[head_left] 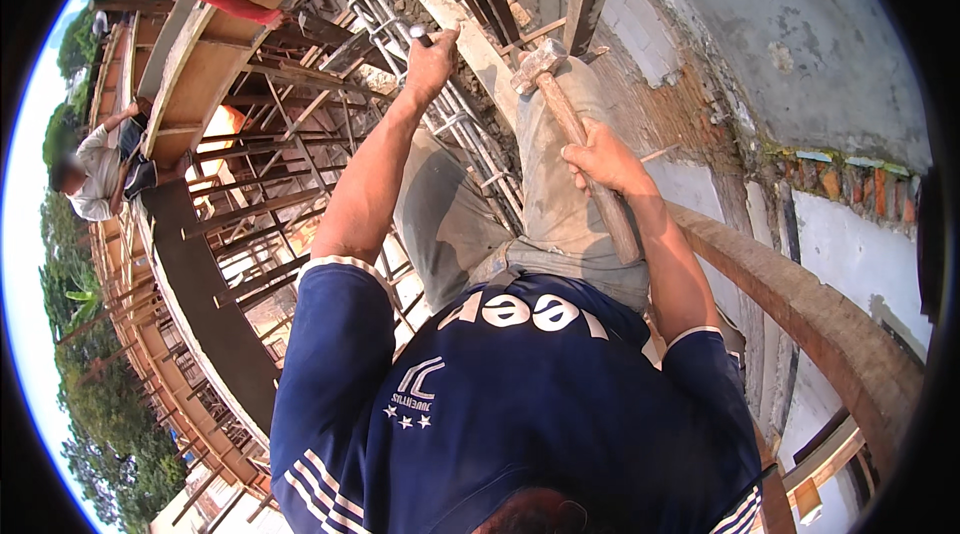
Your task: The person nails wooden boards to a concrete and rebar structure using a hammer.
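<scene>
My right hand (607, 162) is closed round the wooden handle of a hammer (572, 119). The hammer's grey metal head points away from me, over my right thigh. Farther forward, my left hand (430, 66) is closed on a tool with a rounded metal end (419, 35); most of it is hidden in the fist, and its kind cannot be made out. This hand is beside a long wooden board (452, 12) and above a bundle of tied steel reinforcing bars (458, 124), which runs between my legs.
A grey plastered wall (800, 44) rises on the right, with a thick timber beam (790, 274) near my right elbow. Plywood formwork (235, 44) and timber props stand to the left. One person (97, 166) sits far left; another person's red sleeve (232, 0) reaches in above.
</scene>
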Demonstrator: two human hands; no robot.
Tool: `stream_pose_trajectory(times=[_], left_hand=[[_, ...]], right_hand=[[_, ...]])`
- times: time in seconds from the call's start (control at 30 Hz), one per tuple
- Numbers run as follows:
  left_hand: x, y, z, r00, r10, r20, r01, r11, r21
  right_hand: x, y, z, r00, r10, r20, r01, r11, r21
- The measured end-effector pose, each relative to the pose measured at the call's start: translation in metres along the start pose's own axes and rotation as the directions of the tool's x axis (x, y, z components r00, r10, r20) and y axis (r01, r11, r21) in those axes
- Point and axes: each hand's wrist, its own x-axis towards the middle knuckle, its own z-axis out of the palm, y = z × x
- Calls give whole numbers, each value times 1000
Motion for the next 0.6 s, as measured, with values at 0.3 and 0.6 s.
stream_pose_trajectory(times=[0.3,0.6], left_hand=[[-43,-98,21,970,243,-18,-237,959,156],[-43,-19,62,986,165,-36,-151,958,243]], right_hand=[[-3,0,4,998,41,41,-42,998,39],[2,-1,-2,999,36,29,-37,999,37]])
